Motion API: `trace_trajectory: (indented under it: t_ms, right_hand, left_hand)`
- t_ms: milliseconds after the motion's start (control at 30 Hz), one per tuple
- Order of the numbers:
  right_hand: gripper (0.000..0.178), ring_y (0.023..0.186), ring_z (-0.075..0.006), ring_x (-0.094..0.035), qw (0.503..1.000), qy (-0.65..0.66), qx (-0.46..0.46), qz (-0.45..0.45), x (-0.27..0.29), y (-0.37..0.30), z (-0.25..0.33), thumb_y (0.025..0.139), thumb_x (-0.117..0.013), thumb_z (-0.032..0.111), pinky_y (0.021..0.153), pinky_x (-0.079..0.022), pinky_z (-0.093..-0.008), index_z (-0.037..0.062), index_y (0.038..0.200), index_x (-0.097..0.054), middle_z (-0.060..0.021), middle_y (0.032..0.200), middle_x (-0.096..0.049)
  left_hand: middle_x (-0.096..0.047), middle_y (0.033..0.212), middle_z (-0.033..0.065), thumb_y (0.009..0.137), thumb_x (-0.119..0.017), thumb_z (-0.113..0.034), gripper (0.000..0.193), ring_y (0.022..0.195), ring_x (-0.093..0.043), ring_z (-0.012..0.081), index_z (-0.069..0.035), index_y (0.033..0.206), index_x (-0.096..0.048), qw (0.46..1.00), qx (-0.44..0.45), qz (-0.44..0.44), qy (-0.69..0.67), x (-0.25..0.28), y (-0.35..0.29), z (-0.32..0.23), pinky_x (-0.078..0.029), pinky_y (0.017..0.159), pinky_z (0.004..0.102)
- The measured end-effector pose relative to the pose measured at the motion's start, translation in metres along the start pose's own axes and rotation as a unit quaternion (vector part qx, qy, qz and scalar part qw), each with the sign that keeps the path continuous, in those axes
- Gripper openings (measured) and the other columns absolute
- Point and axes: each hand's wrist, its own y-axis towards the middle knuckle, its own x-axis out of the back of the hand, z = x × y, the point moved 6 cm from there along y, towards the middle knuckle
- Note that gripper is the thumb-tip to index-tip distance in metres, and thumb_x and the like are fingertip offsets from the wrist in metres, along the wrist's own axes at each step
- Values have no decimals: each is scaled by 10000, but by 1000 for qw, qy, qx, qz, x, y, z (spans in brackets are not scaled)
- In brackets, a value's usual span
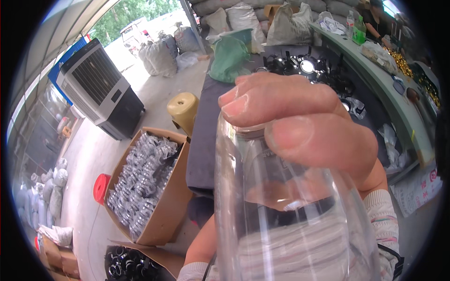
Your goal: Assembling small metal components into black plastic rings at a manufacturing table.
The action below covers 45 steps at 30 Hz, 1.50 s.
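A clear, see-through bottle (290, 234) fills the lower middle, very close up. It narrows toward its top, and its lower end runs out of the picture. My right hand (309, 117) is closed round the top of it, with the thumb and fingers pressed on the narrow part. My left forearm (204, 241) comes up from the lower edge and passes behind the bottle. The left hand's fingers cannot be made out; only blurred skin tones show through the clear wall.
Dark, shiny round parts (304, 65) lie on a dark-covered table (201, 154). Beside it stand a carton (173, 210) of clear-wrapped parts, a box of black rings (126, 264), a tan stool (183, 110) and an air cooler (96, 86). A person (377, 23) sits beyond the green bench (349, 47).
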Motion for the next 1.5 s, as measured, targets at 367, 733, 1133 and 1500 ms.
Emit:
trace_trajectory:
  t_ms: [367,733,1133,1500]
  right_hand:
    - [470,798,-287,-599,999,-17,43,-26,7,-3,0,617,-619,-45,647,-524,-320,-145,1069,-537,-236,942,-594]
    - [479,793,-267,-599,997,-27,55,-40,10,-1,1,597,-629,-62,633,-524,-320,-139,1062,-542,-229,922,-595]
    - [490,804,-222,-590,1000,-20,13,17,14,-12,-2,672,-729,10,622,-503,-269,-116,1105,-537,-201,963,-596]
    - [450,801,-225,-589,999,-22,34,-9,16,-3,0,663,-657,-83,605,-502,-258,-143,1092,-536,-220,949,-596]
  left_hand:
    - [-647,858,103,944,-400,-94,215,751,-546,159,40,1011,-555,1000,2,-18,-25,23,-63,2,-462,672,331]
    - [-641,845,74,950,-380,-98,236,741,-546,167,48,1006,-557,996,-88,4,36,18,-61,-11,-461,670,320]
    - [-660,980,83,906,-486,-28,282,850,-567,136,33,1178,-521,997,-51,29,-42,19,-56,-22,-463,762,286]
    - [-627,1139,129,935,-506,-76,458,952,-596,152,-28,1374,-387,994,-53,28,-87,10,-59,-24,-483,771,282]
